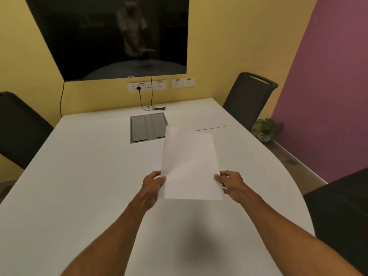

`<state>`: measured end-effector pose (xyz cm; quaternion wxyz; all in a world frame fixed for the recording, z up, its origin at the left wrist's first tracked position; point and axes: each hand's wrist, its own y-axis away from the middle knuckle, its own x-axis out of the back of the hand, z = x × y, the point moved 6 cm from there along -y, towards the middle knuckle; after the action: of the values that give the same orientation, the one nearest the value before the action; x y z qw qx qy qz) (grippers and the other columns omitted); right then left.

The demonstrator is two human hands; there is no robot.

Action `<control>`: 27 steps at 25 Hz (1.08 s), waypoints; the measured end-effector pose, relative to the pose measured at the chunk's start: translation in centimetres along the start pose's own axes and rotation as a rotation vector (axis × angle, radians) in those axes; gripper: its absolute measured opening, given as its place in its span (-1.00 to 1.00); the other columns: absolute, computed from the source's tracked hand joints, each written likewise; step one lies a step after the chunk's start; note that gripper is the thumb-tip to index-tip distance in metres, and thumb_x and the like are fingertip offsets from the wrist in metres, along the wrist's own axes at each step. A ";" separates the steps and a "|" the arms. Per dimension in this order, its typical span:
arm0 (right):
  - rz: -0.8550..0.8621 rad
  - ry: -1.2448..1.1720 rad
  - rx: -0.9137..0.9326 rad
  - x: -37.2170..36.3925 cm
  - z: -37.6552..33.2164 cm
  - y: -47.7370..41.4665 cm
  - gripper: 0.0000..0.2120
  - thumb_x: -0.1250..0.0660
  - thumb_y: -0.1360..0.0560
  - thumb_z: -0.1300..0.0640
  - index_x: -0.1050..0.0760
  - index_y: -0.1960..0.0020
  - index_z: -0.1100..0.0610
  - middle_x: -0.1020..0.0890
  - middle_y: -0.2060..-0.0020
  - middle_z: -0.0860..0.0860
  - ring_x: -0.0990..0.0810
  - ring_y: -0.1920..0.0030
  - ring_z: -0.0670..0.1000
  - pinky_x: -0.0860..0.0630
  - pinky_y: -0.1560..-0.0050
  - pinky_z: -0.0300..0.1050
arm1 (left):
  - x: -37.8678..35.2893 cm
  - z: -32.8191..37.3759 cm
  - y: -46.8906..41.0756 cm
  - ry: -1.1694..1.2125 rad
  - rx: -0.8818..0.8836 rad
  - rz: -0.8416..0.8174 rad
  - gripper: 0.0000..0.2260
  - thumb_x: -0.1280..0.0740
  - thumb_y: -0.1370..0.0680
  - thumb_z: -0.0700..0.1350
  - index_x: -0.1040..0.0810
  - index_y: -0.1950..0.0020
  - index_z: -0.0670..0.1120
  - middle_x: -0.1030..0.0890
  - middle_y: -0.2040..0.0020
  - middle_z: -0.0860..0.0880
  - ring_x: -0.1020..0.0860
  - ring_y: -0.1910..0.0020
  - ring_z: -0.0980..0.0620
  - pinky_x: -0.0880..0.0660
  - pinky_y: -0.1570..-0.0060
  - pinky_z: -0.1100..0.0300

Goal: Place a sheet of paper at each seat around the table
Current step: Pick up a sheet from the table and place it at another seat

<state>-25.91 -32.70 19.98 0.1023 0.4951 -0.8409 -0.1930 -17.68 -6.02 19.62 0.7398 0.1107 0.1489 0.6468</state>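
Paper [190,166] pinched at both side edges by left hand [154,184] and right hand [231,184], needed lowering flat, square to near worktop [89,176] edge.

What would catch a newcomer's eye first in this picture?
First, the white paper held above the middle of the white table, pinched near its lower corners by the left hand and the right hand. Behind it, a large dark screen takes up much of the yellow wall, and a purple wall stands at the right.
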 end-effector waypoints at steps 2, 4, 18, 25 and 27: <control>0.061 -0.006 0.033 3.1 -0.5 1.2 -0.84 -0.41 -0.45 0.34 -0.54 -0.03 0.26 -0.64 0.12 0.16 -0.62 0.15 0.12 -0.58 0.15 -0.05 | -2.7 -0.7 1.8 -0.027 0.042 -0.068 -0.84 -0.25 -0.54 -0.35 -0.55 -0.05 -0.17 -0.63 0.06 -0.17 -0.60 0.20 -0.12 -0.57 0.14 0.05; 0.074 -0.009 0.045 6.1 -0.6 2.6 -0.82 -0.41 -0.44 0.37 -0.54 -0.03 0.27 -0.64 0.14 0.17 -0.63 0.17 0.13 -0.57 0.14 -0.06 | -5.0 -1.0 3.2 -0.055 0.076 -0.108 -0.83 -0.26 -0.49 -0.38 -0.59 0.04 -0.19 -0.64 0.10 -0.17 -0.59 0.20 -0.13 -0.54 0.14 0.05; 0.093 0.081 0.099 31.6 -3.9 15.5 -0.75 -0.37 -0.46 0.37 -0.50 -0.14 0.35 -0.61 -0.07 0.22 -0.61 -0.10 0.23 -0.55 -0.16 0.19 | -27.3 -0.2 19.0 -0.141 -0.025 -0.170 -0.91 -0.29 -0.51 -0.40 -0.53 0.00 -0.37 -0.55 0.00 -0.25 -0.54 0.19 -0.14 -0.52 0.19 0.03; 0.190 0.082 0.157 42.6 -6.2 19.6 -0.78 -0.38 -0.47 0.32 -0.52 -0.11 0.33 -0.60 -0.14 0.23 -0.59 -0.12 0.22 -0.56 -0.11 0.12 | -37.5 1.4 24.1 -0.158 -0.090 -0.234 -0.73 -0.36 -0.48 -0.37 -0.51 -0.16 -0.41 -0.56 -0.02 -0.22 -0.55 0.06 -0.15 -0.50 0.07 0.05; 0.214 0.088 0.162 45.0 -6.7 19.4 -0.74 -0.38 -0.48 0.31 -0.51 -0.15 0.34 -0.58 -0.16 0.24 -0.57 -0.16 0.23 -0.54 -0.16 0.13 | -39.9 1.5 24.3 -0.164 -0.100 -0.236 -0.74 -0.37 -0.48 -0.37 -0.52 -0.15 -0.40 -0.57 -0.01 -0.20 -0.57 0.15 -0.14 -0.52 0.16 0.08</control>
<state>-60.90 -64.95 33.43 0.1186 0.4174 -0.8964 -0.0904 -44.32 -42.10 32.73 0.8249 0.1076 0.0676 0.5508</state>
